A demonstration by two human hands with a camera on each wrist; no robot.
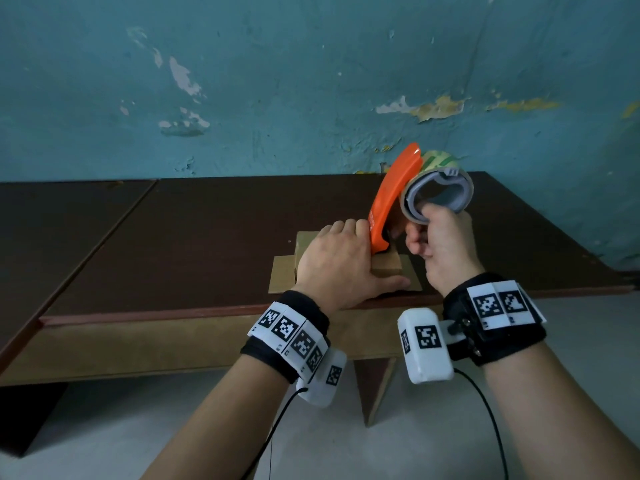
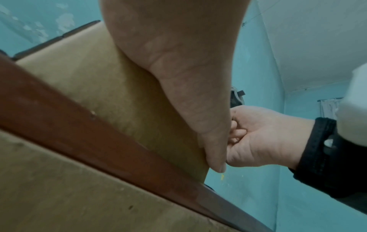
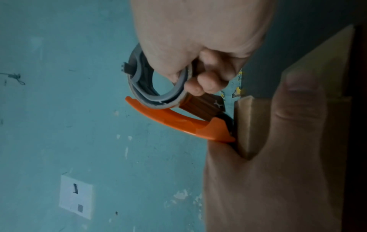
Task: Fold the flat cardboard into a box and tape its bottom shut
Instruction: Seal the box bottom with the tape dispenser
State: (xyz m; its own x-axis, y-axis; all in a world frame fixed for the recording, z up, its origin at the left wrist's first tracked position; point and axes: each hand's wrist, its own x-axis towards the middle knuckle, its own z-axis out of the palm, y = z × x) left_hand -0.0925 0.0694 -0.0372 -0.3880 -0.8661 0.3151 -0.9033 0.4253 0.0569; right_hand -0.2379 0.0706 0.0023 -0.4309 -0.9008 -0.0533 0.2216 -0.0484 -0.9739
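At centre frame, the left hand (image 1: 337,261) lies flat-fingered on the small brown cardboard box (image 1: 388,266), steadying it; the right hand (image 1: 441,249) grips the orange tape dispenser (image 1: 393,202), its nose touching the box top.

A dark brown table (image 1: 214,223) stood against the wall, its near edge trimmed in reddish wood, a seam running across its top on the left side. Behind it rose a teal wall (image 1: 311,81), its paint flaking in pale and yellowish patches. Against that wall, at the back of the table, part of a green-patterned roll (image 1: 439,160) showed. The floor (image 1: 121,427) beneath was pale grey. In the right wrist view a white wall plate (image 3: 75,196) sat low on the teal paint.
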